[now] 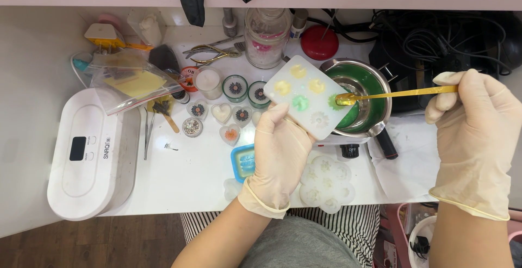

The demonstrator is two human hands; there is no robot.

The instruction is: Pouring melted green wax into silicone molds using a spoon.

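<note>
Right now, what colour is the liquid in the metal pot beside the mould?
Green, in the metal pot; the head view shows it best, with the gold spoon dipping in.

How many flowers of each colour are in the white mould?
Mould in left hand, spoon in right hand.
Yellow flowers: 3
Green flowers: 2
White flowers: 1
Total: 6

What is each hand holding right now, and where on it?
The left hand grips the white flower mould by its lower near edge. The right hand pinches the far end of the gold spoon, whose bowl is over the green pot.
</note>
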